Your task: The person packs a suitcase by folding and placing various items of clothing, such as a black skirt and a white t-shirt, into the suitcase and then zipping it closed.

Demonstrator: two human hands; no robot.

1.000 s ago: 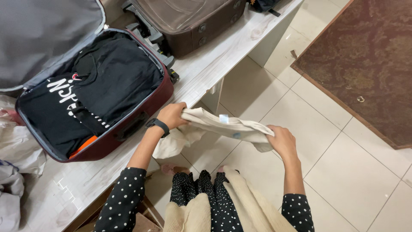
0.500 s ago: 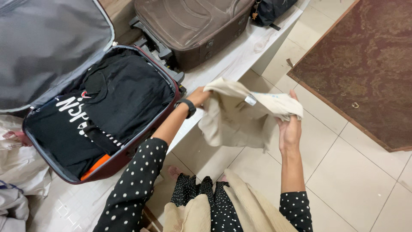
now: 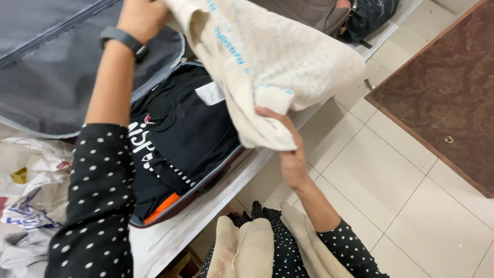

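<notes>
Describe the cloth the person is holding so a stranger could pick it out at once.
Start at the open maroon suitcase on the white counter, packed with black clothes. Held above it between the left hand and the right hand is the cream garment. Alone among the dark clothes, it is pale with faint blue print.

An open suitcase [image 3: 206,180] lies on the worktop [image 3: 170,237], its lid [image 3: 46,67] raised behind and to the left. Folded clothes [image 3: 190,128] lie packed in it. A garment [image 3: 267,62] hangs over the suitcase's right part, between the left hand [image 3: 139,15] above the lid and the right hand [image 3: 290,154] past the worktop's edge. Bags [image 3: 31,201] lie left of the suitcase. A second suitcase [image 3: 314,10] and a pouch [image 3: 370,15] lie behind. A rug [image 3: 442,92] lies on the floor [image 3: 401,206] to the right.
</notes>
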